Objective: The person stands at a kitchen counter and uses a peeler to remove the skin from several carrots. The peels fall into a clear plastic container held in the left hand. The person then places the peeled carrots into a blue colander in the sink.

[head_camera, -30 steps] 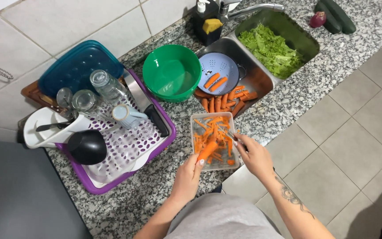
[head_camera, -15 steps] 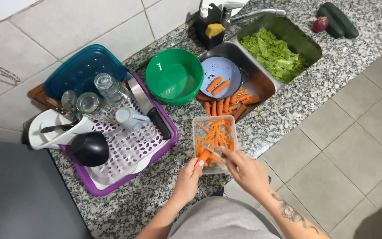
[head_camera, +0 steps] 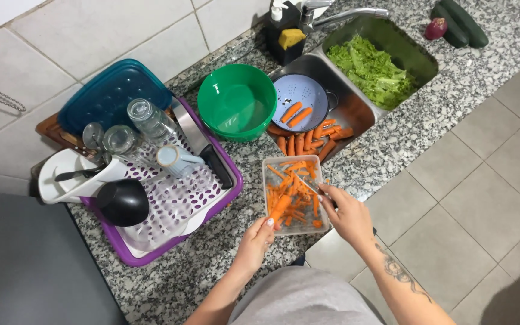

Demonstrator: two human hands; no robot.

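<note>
Now, by label:
Left hand: fingers curled around a carrot, gripping its lower end; carrot tilted up over the near edge of the clear container.
Right hand: fingers closed on a peeler; thin metal end pointing over the container, just beside the carrot.
Clear container: rectangular, on the granite counter at its front edge; holding orange peelings and carrot bits.
Sink: steel, just beyond the container; peeled carrots piled at the near corner, touching each other.
Blue colander: inside the sink, two carrot pieces in it.
Lettuce: green heap at the far end of the sink.
Green bowl: on the counter, between sink and dish rack.
Dish rack: purple-rimmed, left of the container; glass jars, a black ladle and a knife in it.
Blue lid: behind the rack, against the tiled wall.
Cucumbers: far right corner of the counter, well apart from both hands.
</note>
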